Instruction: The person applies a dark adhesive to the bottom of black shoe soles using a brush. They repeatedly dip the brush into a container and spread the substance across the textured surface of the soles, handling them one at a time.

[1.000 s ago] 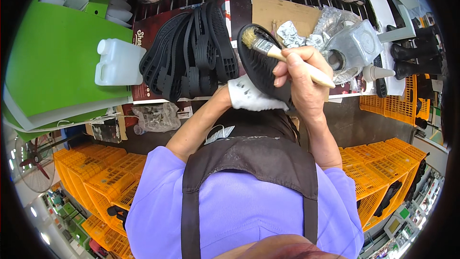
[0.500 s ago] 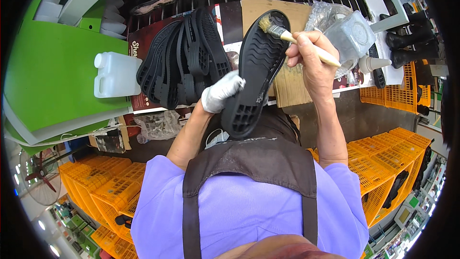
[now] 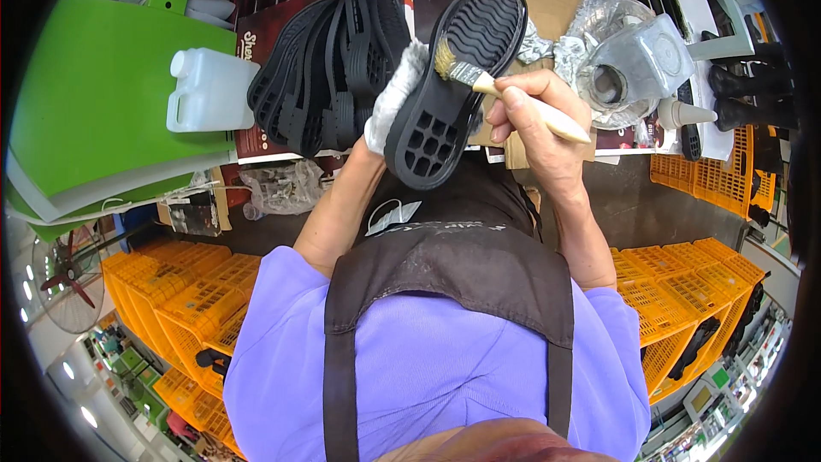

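Note:
In a white glove, my left hand (image 3: 398,98) holds a black shoe sole (image 3: 416,113) from its left edge, above my lap. The sole's wavy inner side and the square pockets of its heel face up. My bare right hand (image 3: 544,120) is closed round the pale handle of a paintbrush (image 3: 539,111). The brush's bristles rest on the middle of the sole, near its left edge. Part of the wavy forefoot looks wet and shiny. Several more black soles (image 3: 333,64) stand packed together on the table to the left of my hands.
A white jug (image 3: 210,90) stands left of the soles. Beyond my right hand are a clear plastic container (image 3: 646,56) in a plastic-wrapped bowl, a nozzle bottle (image 3: 684,114) and cardboard (image 3: 526,8). Orange crates (image 3: 693,291) flank me; shoe uppers lie on the far rack.
The brush has moved from the sole's toe down to its middle, and the forefoot looks shinier. The sole is turned more face up, and my left hand grips further up its edge.

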A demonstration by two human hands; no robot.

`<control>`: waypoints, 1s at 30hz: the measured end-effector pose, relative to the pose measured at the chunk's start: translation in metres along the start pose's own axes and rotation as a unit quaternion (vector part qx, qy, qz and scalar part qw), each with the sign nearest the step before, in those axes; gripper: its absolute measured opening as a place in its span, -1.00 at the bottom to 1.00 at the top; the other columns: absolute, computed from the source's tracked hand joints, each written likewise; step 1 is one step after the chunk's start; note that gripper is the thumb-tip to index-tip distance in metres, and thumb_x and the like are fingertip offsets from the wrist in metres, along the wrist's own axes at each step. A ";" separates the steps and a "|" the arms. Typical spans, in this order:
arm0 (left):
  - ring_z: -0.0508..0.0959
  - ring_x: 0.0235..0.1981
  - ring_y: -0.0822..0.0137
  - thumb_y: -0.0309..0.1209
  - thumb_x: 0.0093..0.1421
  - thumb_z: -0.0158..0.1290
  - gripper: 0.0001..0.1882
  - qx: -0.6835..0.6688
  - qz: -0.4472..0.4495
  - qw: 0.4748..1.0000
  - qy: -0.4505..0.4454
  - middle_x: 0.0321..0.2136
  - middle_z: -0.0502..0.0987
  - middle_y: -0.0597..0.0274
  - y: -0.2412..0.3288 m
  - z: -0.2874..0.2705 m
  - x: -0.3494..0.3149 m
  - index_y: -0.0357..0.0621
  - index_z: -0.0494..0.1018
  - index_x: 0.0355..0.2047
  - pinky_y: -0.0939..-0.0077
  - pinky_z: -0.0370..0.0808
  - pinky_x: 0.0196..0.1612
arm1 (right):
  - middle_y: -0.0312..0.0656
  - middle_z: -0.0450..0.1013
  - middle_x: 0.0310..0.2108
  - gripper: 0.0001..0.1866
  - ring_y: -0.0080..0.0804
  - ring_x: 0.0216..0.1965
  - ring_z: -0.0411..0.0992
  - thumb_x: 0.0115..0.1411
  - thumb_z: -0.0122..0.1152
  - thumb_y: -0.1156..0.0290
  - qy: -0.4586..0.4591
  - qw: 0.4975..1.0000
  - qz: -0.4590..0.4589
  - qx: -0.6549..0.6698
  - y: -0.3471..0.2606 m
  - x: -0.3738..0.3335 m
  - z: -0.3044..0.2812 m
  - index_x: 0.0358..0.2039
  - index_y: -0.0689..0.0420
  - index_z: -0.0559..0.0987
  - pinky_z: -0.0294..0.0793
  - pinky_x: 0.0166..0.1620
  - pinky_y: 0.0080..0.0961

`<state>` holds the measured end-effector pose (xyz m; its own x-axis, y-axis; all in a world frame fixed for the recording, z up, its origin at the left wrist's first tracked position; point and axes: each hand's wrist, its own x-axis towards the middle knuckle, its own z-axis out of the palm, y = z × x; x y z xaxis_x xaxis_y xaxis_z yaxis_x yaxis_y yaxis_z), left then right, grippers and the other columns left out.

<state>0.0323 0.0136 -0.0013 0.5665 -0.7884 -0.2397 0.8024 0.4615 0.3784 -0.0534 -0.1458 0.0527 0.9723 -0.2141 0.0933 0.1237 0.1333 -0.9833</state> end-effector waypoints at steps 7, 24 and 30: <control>0.51 -0.23 0.30 0.00 0.31 -0.37 -0.46 -0.014 0.053 0.998 -0.029 -0.15 0.47 0.14 0.004 -0.003 0.011 -0.18 0.30 0.01 0.45 0.48 -0.13 | -0.21 0.47 -0.56 -0.88 -0.66 -0.61 0.41 0.15 0.12 0.51 -0.030 0.999 0.008 0.016 0.002 -0.010 0.011 -0.35 0.32 0.51 0.41 -0.53 -0.77; 0.55 -0.29 0.39 -0.34 0.26 -0.12 -0.70 0.073 0.070 0.995 -0.002 -0.24 0.52 0.15 0.017 0.010 -0.020 -0.26 0.36 -0.08 0.51 0.56 -0.20 | -0.18 0.48 -0.57 -0.84 -0.62 -0.63 0.41 0.09 0.16 0.48 -0.216 0.971 0.100 0.000 -0.038 0.007 0.011 -0.38 0.33 0.52 0.39 -0.56 -0.75; 0.56 -0.28 0.35 -0.38 0.27 -0.18 -0.71 -0.046 -0.140 0.986 -0.083 -0.24 0.52 0.12 0.022 -0.005 -0.020 -0.30 0.36 -0.08 0.51 0.58 -0.22 | -0.19 0.47 -0.60 -0.80 -0.61 -0.65 0.40 0.03 0.22 0.43 -0.344 0.932 0.109 0.012 -0.031 0.036 0.001 -0.37 0.31 0.54 0.40 -0.57 -0.74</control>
<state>0.0398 0.0418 0.0079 0.2882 -0.9423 -0.1701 0.9406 0.2453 0.2346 -0.0223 -0.1567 0.0863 0.8704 0.4918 -0.0221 -0.0954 0.1244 -0.9876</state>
